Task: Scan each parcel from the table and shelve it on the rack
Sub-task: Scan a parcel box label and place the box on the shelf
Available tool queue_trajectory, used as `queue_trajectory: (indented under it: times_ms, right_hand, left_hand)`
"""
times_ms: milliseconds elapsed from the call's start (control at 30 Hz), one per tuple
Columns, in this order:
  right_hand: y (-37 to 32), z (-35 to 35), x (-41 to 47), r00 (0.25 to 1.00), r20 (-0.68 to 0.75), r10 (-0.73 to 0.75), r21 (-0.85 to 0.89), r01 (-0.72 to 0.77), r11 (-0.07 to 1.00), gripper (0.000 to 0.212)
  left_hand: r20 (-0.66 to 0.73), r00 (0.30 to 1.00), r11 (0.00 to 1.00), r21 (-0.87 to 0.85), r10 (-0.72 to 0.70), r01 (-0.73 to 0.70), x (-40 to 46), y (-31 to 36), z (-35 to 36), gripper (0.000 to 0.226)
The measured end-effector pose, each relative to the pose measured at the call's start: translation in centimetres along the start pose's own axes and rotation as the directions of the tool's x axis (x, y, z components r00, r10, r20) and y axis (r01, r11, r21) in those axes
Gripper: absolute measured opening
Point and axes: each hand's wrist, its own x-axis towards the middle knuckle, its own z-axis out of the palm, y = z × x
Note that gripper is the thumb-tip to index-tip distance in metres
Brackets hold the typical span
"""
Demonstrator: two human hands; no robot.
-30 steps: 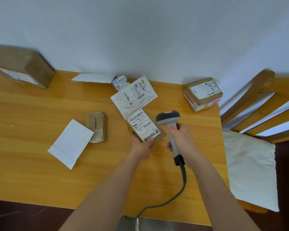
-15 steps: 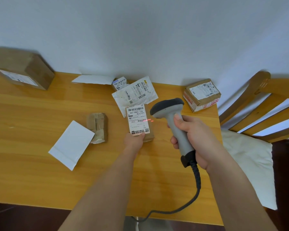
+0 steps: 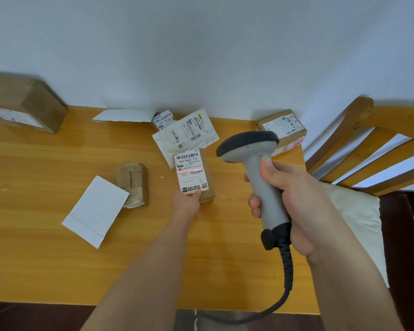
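Left hand (image 3: pixel 185 203) pinched near end of small box parcel (image 3: pixel 193 176) on tabletop (image 3: pixel 46 259), mid-centre. Right hand (image 3: pixel 289 199) wrapped scanner (image 3: pixel 256 173), red line across label. Parcel looked light, stiff (cardboard); hold by long sides. Mailers crowded far side; open room nearer front edge.

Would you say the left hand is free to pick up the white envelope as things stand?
Probably not yet: the left hand holds the labelled parcel, though nothing lies on the envelope.
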Motion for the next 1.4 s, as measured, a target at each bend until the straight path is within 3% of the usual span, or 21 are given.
queue_trajectory:
  times_ms: [367,1267,1400]
  right_hand:
    - [-0.2,0.6,-0.7,0.999,0.018,0.040,-0.004,-0.040,0.999,0.031]
    - [-1.0,1.7,-0.9,0.994,0.077,-0.082,-0.041,0.085,0.996,0.035]
    - [-0.2,1.7,0.2,0.995,0.049,-0.082,-0.021,0.083,0.996,0.024]
  left_hand:
    - [0.019,1.000,1.000,-0.016,-0.013,0.014,0.3,-0.2,-0.1,0.036]
    - [0.013,1.000,1.000,-0.001,-0.006,0.006,0.3,-0.3,-0.1,0.039]
    - [0.028,0.999,1.000,-0.012,-0.019,0.020,0.2,-0.5,-0.3,0.039]
